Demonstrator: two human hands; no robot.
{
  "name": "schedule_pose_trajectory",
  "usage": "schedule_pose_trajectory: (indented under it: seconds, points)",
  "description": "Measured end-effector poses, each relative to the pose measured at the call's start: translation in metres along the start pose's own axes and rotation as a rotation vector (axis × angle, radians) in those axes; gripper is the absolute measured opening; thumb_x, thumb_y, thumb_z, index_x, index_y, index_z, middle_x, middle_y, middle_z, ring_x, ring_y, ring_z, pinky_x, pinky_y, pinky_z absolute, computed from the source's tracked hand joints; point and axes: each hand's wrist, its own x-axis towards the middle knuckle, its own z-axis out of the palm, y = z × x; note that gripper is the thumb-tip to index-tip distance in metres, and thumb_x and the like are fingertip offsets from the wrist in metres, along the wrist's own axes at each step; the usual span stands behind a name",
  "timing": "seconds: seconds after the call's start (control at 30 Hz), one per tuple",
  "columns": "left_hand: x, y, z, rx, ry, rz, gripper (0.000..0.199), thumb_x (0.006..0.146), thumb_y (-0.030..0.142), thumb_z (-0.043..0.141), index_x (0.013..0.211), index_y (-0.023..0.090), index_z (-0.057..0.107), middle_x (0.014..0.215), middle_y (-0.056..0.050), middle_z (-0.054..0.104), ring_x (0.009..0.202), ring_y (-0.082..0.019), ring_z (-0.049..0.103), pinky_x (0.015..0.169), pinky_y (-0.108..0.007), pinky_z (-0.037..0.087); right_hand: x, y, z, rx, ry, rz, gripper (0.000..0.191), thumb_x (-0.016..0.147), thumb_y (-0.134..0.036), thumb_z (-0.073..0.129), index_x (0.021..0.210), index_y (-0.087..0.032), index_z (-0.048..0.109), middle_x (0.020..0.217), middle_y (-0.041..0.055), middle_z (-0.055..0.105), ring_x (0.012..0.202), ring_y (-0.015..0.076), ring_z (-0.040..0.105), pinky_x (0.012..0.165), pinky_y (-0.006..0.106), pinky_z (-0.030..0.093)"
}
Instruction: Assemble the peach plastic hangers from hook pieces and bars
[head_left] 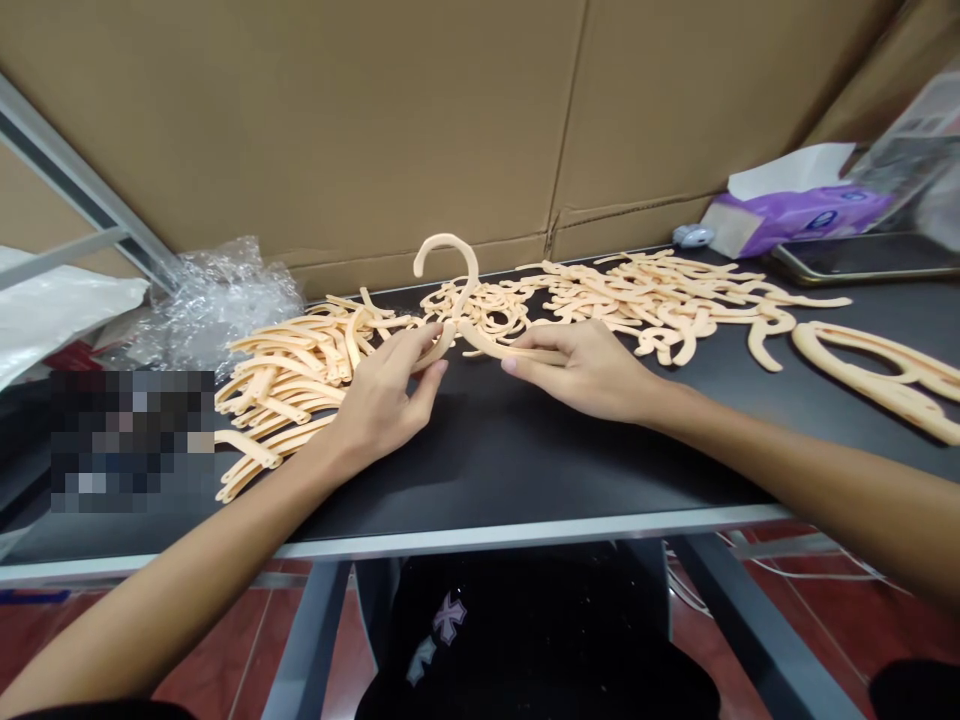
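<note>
A peach plastic hanger (448, 290) stands up from the tabletop, its curved hook rising above the pile. My left hand (382, 395) pinches one of its arms near the neck. My right hand (585, 370) grips the other arm, so both hands are shut on the same hanger. Behind and left of my left hand lies a heap of similar peach plastic pieces (285, 370). A wider tangle of peach hanger parts (645, 300) spreads along the back of the black table (525, 470), beyond my right hand. Larger peach hanger pieces (874, 375) lie at the right.
Brown cardboard boxes (300, 130) stand behind the table. Crumpled bubble wrap (225, 305) and a white plastic bag (52, 310) sit at the left. A purple tissue pack (795, 215) and a phone (862, 258) lie at the back right.
</note>
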Motion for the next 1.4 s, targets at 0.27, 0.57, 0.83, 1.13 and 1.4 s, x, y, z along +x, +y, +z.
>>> schedule_pose_trajectory:
  seconds: [0.27, 0.57, 0.83, 1.13, 1.4]
  points:
    - [-0.002, 0.003, 0.001, -0.083, -0.07, -0.121, 0.028, 0.101, 0.027, 0.056, 0.125, 0.015, 0.063, 0.113, -0.01, 0.077, 0.096, -0.018, 0.075, 0.092, -0.032, 0.063, -0.002, 0.004, 0.006, -0.241, -0.095, -0.093, 0.029, 0.096, -0.037, 0.057, 0.075, -0.018, 0.064, 0.066, 0.0003, 0.062, 0.06, 0.0129, 0.05, 0.061, 0.028, 0.031]
    - [0.0, 0.005, 0.001, -0.162, -0.042, -0.156, 0.031, 0.102, 0.028, 0.055, 0.128, 0.014, 0.063, 0.107, -0.009, 0.077, 0.093, -0.018, 0.075, 0.091, -0.031, 0.063, -0.001, 0.006, 0.005, -0.217, 0.002, -0.238, 0.028, 0.098, -0.033, 0.055, 0.078, -0.018, 0.066, 0.077, 0.0045, 0.067, 0.071, 0.0159, 0.056, 0.07, 0.03, 0.038]
    - [0.002, 0.005, -0.003, 0.011, -0.045, -0.135, 0.032, 0.097, 0.028, 0.058, 0.125, 0.015, 0.068, 0.121, -0.01, 0.078, 0.109, -0.024, 0.075, 0.097, -0.037, 0.062, -0.001, 0.003, 0.001, -0.219, 0.006, -0.115, 0.037, 0.1, -0.038, 0.048, 0.074, -0.018, 0.065, 0.072, 0.0037, 0.066, 0.067, 0.0153, 0.055, 0.066, 0.029, 0.035]
    - [0.001, 0.004, -0.004, 0.097, -0.162, -0.121, 0.03, 0.097, 0.031, 0.054, 0.112, 0.015, 0.076, 0.1, -0.01, 0.079, 0.089, -0.023, 0.075, 0.079, -0.034, 0.06, -0.003, 0.005, -0.002, -0.356, -0.042, -0.082, 0.032, 0.1, -0.039, 0.05, 0.102, -0.018, 0.073, 0.085, 0.0071, 0.077, 0.073, 0.0197, 0.065, 0.066, 0.031, 0.036]
    - [0.0, 0.005, -0.004, 0.064, -0.202, -0.12, 0.027, 0.095, 0.028, 0.058, 0.113, 0.016, 0.074, 0.092, -0.007, 0.08, 0.08, -0.021, 0.075, 0.075, -0.032, 0.057, -0.002, 0.009, -0.003, -0.368, 0.025, -0.184, 0.033, 0.097, -0.036, 0.052, 0.082, -0.017, 0.073, 0.079, 0.0078, 0.071, 0.073, 0.0192, 0.061, 0.068, 0.032, 0.039]
